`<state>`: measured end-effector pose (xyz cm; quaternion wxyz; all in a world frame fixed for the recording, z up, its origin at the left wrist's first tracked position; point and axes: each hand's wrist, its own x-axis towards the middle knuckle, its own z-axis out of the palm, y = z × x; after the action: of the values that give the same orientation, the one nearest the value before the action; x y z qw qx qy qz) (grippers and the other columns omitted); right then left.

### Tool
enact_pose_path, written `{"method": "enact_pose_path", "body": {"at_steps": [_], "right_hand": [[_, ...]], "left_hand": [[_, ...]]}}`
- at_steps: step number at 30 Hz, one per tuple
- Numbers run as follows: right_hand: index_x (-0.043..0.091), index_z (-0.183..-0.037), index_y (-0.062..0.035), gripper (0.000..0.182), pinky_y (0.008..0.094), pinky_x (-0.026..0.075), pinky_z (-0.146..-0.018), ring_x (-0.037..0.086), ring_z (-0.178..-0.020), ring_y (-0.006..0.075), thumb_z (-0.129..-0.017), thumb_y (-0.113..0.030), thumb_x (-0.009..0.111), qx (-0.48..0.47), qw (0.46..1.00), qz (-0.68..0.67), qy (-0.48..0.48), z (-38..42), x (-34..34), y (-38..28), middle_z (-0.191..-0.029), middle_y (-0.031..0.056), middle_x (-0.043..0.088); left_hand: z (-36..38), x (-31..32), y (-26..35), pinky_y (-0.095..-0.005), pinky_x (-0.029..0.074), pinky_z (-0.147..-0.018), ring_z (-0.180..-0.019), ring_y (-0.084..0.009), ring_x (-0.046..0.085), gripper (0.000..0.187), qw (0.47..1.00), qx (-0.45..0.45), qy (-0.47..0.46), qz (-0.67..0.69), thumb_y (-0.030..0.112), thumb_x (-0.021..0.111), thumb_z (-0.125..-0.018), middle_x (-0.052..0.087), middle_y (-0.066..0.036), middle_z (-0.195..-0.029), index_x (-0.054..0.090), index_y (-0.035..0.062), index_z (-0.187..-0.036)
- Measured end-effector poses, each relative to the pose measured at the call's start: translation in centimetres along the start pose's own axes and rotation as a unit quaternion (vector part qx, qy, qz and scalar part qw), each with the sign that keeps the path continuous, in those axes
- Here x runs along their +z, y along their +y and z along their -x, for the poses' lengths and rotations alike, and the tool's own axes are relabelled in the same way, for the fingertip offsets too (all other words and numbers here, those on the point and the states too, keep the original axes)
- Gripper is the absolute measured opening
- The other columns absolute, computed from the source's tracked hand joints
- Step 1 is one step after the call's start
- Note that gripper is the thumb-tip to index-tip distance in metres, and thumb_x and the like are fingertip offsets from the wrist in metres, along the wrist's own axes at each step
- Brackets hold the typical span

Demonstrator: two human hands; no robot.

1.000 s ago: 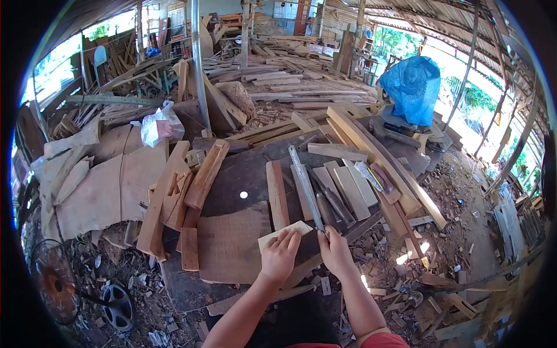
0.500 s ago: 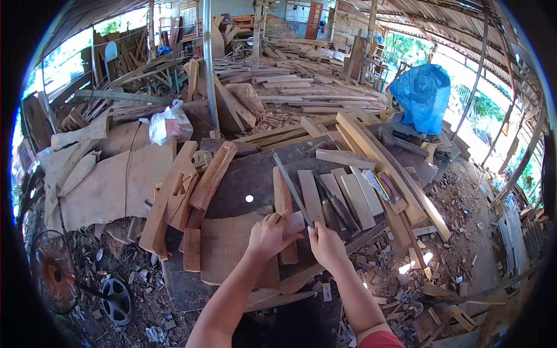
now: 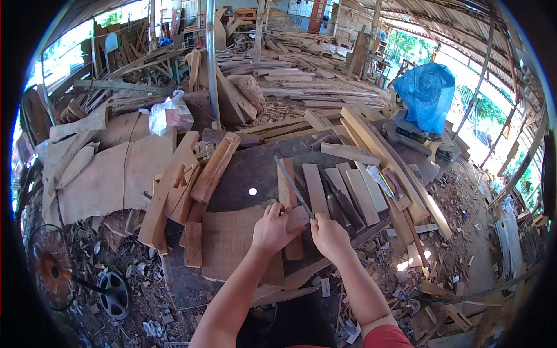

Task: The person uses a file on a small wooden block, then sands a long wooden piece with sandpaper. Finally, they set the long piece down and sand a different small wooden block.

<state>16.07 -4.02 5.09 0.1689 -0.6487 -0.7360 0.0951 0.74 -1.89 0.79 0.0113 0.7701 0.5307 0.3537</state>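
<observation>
My left hand (image 3: 271, 229) is closed around a small pale wooden block (image 3: 297, 218), pressing it down over a longer wooden piece (image 3: 285, 184) on the dark worktable (image 3: 246, 165). My right hand (image 3: 329, 236) grips the near end of a long, thin grey metal file (image 3: 295, 187). The file slants away to the upper left, alongside the block; whether it touches the block is hard to tell. Under my left forearm lies a flat brown board (image 3: 229, 243). Just right of the file are several wooden strips (image 3: 315, 189) and dark-handled tools (image 3: 342, 210).
Mortised wooden beams (image 3: 168, 194) stand at the table's left. Long planks (image 3: 394, 168) lie along its right side, near a blue plastic sheet (image 3: 426, 95). A white plastic bag (image 3: 170, 114) rests at the back left. Wood scraps and a fan (image 3: 52, 267) are on the ground.
The view has shifted slightly. The file's far tip has drawn a little nearer to me, while my right hand is slightly farther forward. My left hand still holds the block.
</observation>
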Motion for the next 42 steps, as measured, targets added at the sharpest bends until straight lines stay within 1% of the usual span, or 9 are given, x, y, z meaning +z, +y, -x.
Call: {"method": "enact_pose_path", "body": {"at_steps": [6,9,14,17,22,24,28,30,42], "right_hand": [[0.050,-0.086,-0.0028,0.021,0.0473,0.049,-0.062,0.061,-0.069,0.0379,-0.089,-0.022,0.042,-0.009,1.000,0.022,-0.001,0.1,0.3,-0.2,-0.069,0.0205,0.061],[0.050,-0.085,-0.0028,0.021,0.0464,0.050,-0.061,0.061,-0.068,0.0375,-0.089,-0.022,0.043,-0.010,0.999,0.031,0.000,0.1,0.5,-0.3,-0.070,0.0205,0.061],[0.050,-0.084,-0.0032,0.019,0.0443,0.051,-0.061,0.062,-0.067,0.0355,-0.089,-0.021,0.043,-0.023,0.997,0.066,0.016,0.1,0.9,-0.4,-0.072,0.0193,0.061],[0.049,-0.084,-0.0025,0.020,0.0476,0.047,-0.060,0.060,-0.067,0.0384,-0.089,-0.020,0.042,-0.028,0.998,0.049,0.028,0.2,1.2,-0.3,-0.069,0.0195,0.060],[0.049,-0.086,-0.0019,0.020,0.0482,0.047,-0.062,0.059,-0.069,0.0396,-0.089,-0.020,0.041,-0.029,0.999,0.044,0.002,0.2,0.3,-0.4,-0.071,0.0206,0.060],[0.049,-0.087,-0.0016,0.020,0.0485,0.047,-0.063,0.059,-0.070,0.0401,-0.089,-0.020,0.041,-0.033,0.998,0.043,-0.010,0.3,-0.1,-0.2,-0.072,0.0210,0.060],[0.049,-0.088,-0.0010,0.022,0.0496,0.046,-0.064,0.058,-0.073,0.0415,-0.090,-0.021,0.041,-0.014,0.998,0.038,-0.040,0.7,-0.3,0.2,-0.074,0.0217,0.060],[0.050,-0.085,-0.0012,0.021,0.0461,0.049,-0.063,0.061,-0.067,0.0376,-0.088,-0.021,0.043,-0.024,0.998,0.058,-0.032,0.8,-0.1,0.3,-0.070,0.0202,0.061],[0.051,-0.086,0.0006,0.021,0.0462,0.049,-0.064,0.061,-0.069,0.0377,-0.086,-0.019,0.045,-0.028,0.996,0.073,-0.045,0.8,0.0,-0.1,-0.069,0.0211,0.061]], "left_hand": [[0.1,0.2,-0.2,-0.0333,0.049,-0.075,-0.097,-0.0237,0.053,0.051,1.000,0.005,0.020,0.008,0.042,0.070,-0.067,0.053,-0.008,-0.098,0.062,0.0016,-0.098],[0.0,0.1,-0.3,-0.0333,0.049,-0.075,-0.097,-0.0235,0.053,0.050,1.000,-0.004,-0.004,0.014,0.041,0.070,-0.067,0.053,-0.008,-0.098,0.062,0.0019,-0.097],[0.1,0.0,-0.2,-0.0331,0.049,-0.075,-0.097,-0.0234,0.053,0.051,1.000,-0.004,0.004,0.016,0.041,0.070,-0.067,0.053,-0.008,-0.098,0.061,0.0027,-0.099],[0.1,0.1,-0.3,-0.0331,0.050,-0.074,-0.097,-0.0229,0.053,0.051,1.000,0.002,0.004,0.009,0.041,0.068,-0.068,0.053,-0.008,-0.097,0.060,0.0036,-0.102],[0.0,0.1,-0.4,-0.0329,0.051,-0.072,-0.097,-0.0221,0.053,0.051,1.000,0.004,0.004,0.013,0.041,0.067,-0.069,0.053,-0.008,-0.096,0.059,0.0038,-0.103],[0.0,0.0,-0.3,-0.0332,0.050,-0.076,-0.097,-0.0234,0.053,0.052,1.000,-0.005,-0.013,0.014,0.040,0.069,-0.068,0.053,-0.008,-0.098,0.059,0.0039,-0.104],[-0.1,0.0,-0.4,-0.0331,0.050,-0.075,-0.097,-0.0233,0.053,0.053,0.999,-0.013,-0.028,0.017,0.041,0.069,-0.068,0.052,-0.007,-0.097,0.058,0.0046,-0.106],[-0.1,-0.1,-0.4,-0.0328,0.050,-0.075,-0.097,-0.0230,0.053,0.053,0.999,-0.015,-0.035,0.008,0.041,0.069,-0.068,0.051,-0.007,-0.096,0.058,0.0049,-0.106],[-0.2,-0.1,-0.4,-0.0339,0.049,-0.076,-0.098,-0.0231,0.051,0.057,0.997,-0.033,-0.062,0.013,0.043,0.066,-0.072,0.050,-0.008,-0.096,0.057,0.0054,-0.113]]}}
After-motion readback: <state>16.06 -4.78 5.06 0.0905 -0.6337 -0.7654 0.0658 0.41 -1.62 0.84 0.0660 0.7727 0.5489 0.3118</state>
